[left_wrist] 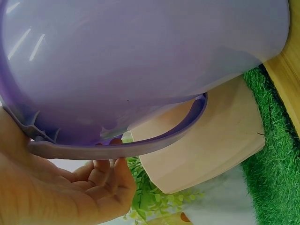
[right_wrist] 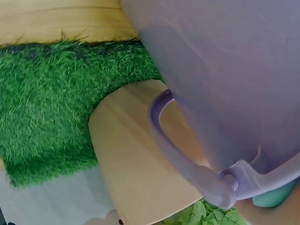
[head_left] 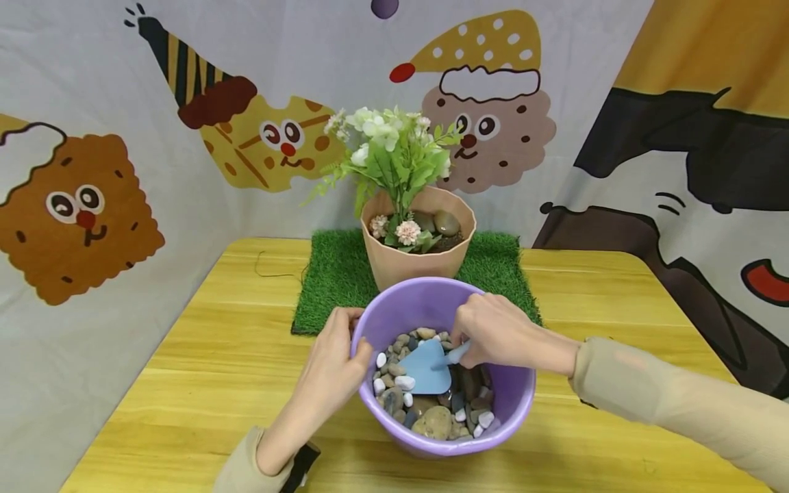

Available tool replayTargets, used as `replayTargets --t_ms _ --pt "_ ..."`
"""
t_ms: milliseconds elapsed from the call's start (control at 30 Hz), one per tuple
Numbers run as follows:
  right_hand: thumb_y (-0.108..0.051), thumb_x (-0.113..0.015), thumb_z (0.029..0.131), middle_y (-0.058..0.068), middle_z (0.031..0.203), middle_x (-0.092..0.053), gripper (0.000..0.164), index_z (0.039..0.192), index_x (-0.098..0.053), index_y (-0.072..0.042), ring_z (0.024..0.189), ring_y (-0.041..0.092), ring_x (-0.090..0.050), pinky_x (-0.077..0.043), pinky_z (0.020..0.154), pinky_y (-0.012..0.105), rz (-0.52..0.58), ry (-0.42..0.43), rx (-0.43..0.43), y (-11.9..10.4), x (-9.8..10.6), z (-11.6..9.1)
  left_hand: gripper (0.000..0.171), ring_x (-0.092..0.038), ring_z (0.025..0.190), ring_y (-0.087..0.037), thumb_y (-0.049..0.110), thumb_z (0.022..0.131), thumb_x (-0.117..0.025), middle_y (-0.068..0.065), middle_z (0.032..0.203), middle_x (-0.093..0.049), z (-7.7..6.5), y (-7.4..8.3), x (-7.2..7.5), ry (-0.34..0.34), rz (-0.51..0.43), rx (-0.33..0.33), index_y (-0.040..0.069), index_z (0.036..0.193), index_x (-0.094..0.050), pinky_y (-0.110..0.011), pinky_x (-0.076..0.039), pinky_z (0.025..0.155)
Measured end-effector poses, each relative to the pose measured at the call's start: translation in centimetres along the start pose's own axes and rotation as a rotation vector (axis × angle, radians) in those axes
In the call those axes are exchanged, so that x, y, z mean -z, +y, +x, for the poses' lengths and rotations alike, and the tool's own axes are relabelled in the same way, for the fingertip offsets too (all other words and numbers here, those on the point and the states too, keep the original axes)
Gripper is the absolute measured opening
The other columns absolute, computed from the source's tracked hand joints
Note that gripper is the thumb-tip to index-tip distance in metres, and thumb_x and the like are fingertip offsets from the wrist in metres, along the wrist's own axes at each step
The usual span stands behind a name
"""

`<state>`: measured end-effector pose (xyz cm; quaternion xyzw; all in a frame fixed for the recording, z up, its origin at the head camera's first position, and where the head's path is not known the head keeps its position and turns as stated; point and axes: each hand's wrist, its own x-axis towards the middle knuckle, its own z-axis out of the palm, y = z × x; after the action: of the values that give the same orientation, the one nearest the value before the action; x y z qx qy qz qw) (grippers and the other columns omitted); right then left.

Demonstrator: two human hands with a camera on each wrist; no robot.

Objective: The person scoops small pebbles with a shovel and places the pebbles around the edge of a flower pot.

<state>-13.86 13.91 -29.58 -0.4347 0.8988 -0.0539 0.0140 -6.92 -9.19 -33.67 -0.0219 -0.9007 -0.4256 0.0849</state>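
A purple bucket stands on the table, with pebbles and larger stones inside. My left hand grips its left rim, thumb over the edge; in the left wrist view the fingers curl by the bucket's handle. With my right hand I hold a small blue shovel by its grip, reaching in over the right rim. The blade lies over the stones, and I cannot tell whether it carries any. Only a turquoise bit of the shovel's grip shows in the right wrist view.
Behind the bucket, a peach flowerpot with white flowers and stones stands on a green turf mat. Both lie on a wooden table. A patterned cloth hangs behind.
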Motion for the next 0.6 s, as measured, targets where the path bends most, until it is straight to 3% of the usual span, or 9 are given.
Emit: replayTargets --t_ms 267,500,600 --pt "-0.016 -0.08 0.06 -0.017 0.046 -0.046 0.022 0.054 -0.063 -0.028 0.044 -0.002 -0.031 -0.03 0.042 0.014 -0.046 0.031 0.028 0.2 0.04 -0.23 0.039 -0.061 0.094 -0.024 0.005 0.08 -0.055 -0.011 0.106 -0.058 0.08 -0.03 0.0 0.01 0.001 -0.028 -0.002 0.119 -0.053 -0.034 -0.056 0.078" --pt "-0.014 -0.076 0.059 -0.017 0.043 -0.029 0.029 0.046 -0.052 -0.024 0.044 -0.002 -0.021 -0.022 0.042 0.014 -0.036 0.056 -0.002 -0.51 -0.63 -0.35 0.039 -0.061 0.093 -0.023 0.006 0.08 -0.055 -0.011 0.105 -0.058 0.02 0.06 -0.01 0.018 -0.001 -0.033 -0.001 0.119 -0.053 -0.034 -0.056 0.077" --pt "-0.014 -0.075 0.06 -0.016 0.042 -0.032 0.03 0.046 -0.051 -0.025 0.043 -0.003 -0.021 -0.022 0.042 0.013 -0.034 0.063 0.013 -0.49 -0.71 -0.38 0.039 -0.061 0.093 -0.024 0.005 0.08 -0.054 -0.011 0.106 -0.058 -0.01 0.03 -0.02 0.017 0.0 -0.035 -0.001 0.119 -0.053 -0.035 -0.056 0.078"
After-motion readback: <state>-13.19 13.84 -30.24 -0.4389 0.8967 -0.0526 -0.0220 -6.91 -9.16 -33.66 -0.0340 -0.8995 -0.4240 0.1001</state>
